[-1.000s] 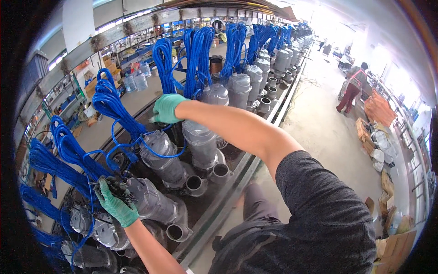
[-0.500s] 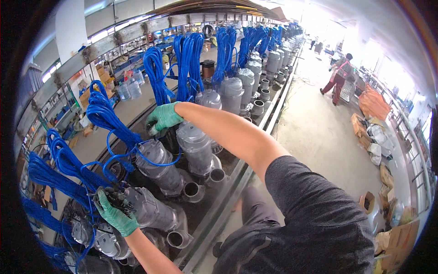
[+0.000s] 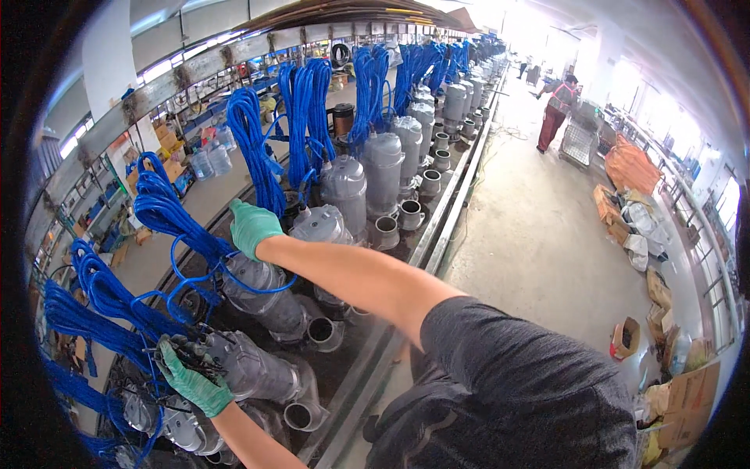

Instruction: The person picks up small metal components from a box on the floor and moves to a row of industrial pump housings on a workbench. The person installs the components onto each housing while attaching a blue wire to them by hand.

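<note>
My left hand [image 3: 195,381], in a green glove, is curled round a bunch of thin black pieces [image 3: 201,353], too small to name, beside a grey motor-like pump body [image 3: 248,366]. My right hand [image 3: 254,229], gloved alike, reaches between a tilted blue cable coil [image 3: 176,207] and an upright blue cable coil [image 3: 254,148]. Its fingers look curled; what is in them, if anything, is hidden. Just below it lies another grey pump [image 3: 266,293], with a loop of blue cable across its top. A further pump [image 3: 322,225] stands right of the hand.
Many more pumps [image 3: 383,172] with blue coils stand along a metal-edged conveyor line [image 3: 445,227]. Left are water jugs [image 3: 211,162]. Along the right wall lie cartons [image 3: 691,402] and an orange sack [image 3: 631,166]. A person [image 3: 558,113] stands in the aisle beside a wire cart [image 3: 580,134].
My right hand has moved left and slightly down, towards the tilted cable coil. My left hand keeps its hold on the black pieces. The person in the aisle has shifted farther away, near the cart.
</note>
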`<state>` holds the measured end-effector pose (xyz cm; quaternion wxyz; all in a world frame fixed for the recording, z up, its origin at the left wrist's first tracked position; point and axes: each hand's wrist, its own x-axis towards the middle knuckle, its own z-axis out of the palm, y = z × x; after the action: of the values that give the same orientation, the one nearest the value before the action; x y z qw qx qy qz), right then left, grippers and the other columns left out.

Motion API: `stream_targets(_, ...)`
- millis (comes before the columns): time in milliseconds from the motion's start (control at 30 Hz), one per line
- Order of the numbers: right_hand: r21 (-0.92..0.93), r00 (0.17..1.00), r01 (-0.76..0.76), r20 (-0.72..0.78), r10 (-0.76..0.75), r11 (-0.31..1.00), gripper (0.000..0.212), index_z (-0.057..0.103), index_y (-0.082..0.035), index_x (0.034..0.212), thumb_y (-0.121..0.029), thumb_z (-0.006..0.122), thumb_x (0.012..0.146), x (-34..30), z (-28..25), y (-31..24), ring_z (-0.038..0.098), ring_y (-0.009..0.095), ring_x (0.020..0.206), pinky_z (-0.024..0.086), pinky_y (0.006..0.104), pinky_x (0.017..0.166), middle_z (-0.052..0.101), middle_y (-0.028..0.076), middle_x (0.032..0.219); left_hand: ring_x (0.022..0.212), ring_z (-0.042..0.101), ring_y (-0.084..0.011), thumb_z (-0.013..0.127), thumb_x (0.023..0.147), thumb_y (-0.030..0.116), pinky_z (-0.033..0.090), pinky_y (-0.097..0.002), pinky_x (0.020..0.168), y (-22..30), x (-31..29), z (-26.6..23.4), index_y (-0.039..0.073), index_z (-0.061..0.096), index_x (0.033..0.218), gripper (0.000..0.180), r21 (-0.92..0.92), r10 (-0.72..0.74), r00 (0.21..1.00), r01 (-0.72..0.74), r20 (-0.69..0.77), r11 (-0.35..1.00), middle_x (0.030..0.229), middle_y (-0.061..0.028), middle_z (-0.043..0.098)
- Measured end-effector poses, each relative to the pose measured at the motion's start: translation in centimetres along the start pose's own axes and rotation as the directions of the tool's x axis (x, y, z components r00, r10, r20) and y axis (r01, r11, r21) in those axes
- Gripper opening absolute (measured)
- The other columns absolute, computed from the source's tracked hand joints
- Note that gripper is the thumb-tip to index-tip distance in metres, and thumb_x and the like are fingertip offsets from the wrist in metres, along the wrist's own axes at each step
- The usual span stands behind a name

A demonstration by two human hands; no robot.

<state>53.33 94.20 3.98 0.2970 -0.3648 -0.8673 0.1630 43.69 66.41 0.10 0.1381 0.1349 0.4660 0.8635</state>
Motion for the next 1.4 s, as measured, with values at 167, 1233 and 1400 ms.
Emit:
stream_targets(167,0.138,0.973,0.059,0.213,-0.088,0.989,0.061,0.046,-0.002,0.146,-0.041,0.05,0.1,0.6,-1.1,-0.4,0.054,0.037,0.128,0.043,0.0442,0.108,0.056,0.024,0.139,0.123,0.055,-0.0311,0.063,0.094,0.031,0.05,-0.0442,0.101,1.4,-0.9,0.0,0.002,0.054,0.137,0.053,0.087,0.059,0.997,-0.054,-0.057,0.995,0.141,-0.015,0.052)
stream_targets(1233,0.162,0.79,0.251,0.536,-0.299,0.954,0.058,0.056,0.0,0.133,-0.042,0.066,0.094,3.0,-4.8,5.3,0.063,0.025,0.115,0.047,0.0359,0.101,0.065,0.018,0.125,0.05,0.057,-0.0128,0.066,0.097,0.026,0.046,-0.0247,0.041,1.6,-1.8,2.1,0.008,0.06,0.097,0.018,-0.126,0.11,0.994,-0.107,0.02,0.986,0.07,-0.0028,0.062)
stream_targets(1400,0.367,0.819,0.315,0.361,-0.446,0.876,0.061,0.057,0.001,0.132,-0.046,0.065,0.094,2.1,-4.5,5.0,0.064,0.029,0.114,0.047,0.0387,0.1,0.067,0.02,0.122,0.049,0.057,-0.0128,0.066,0.097,0.026,0.045,-0.0248,0.041,1.9,-2.1,2.5,0.008,0.06,0.096,0.02,-0.085,0.108,0.994,-0.108,-0.011,0.99,0.068,-0.0023,0.061)
